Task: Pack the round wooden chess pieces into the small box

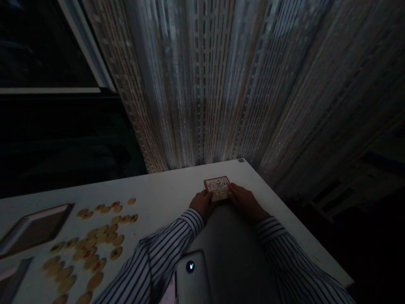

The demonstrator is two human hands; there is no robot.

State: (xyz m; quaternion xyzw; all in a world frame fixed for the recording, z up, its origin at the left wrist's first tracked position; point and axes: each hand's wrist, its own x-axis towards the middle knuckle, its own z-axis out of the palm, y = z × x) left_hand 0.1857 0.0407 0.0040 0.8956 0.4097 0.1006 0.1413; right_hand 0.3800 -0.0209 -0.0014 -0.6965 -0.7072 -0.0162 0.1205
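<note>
A small flat rectangular box (218,185) with dark characters printed on a pale label rests on or just above the white table (171,185); I cannot tell which. My left hand (203,204) grips its near left corner, the thumb lying along the edge. On the right side my right hand (245,202) closes over the box's edge, with fingers on its top. Farther left, many round wooden xiangqi pieces (91,242) lie scattered, some showing red or dark marks.
An open shallow tray-like box (38,228) lies at the left, with part of another tray (14,274) nearer. A pale phone-like device (193,278) sits near my left forearm. String curtains (202,84) hang behind the table, whose right edge drops into darkness.
</note>
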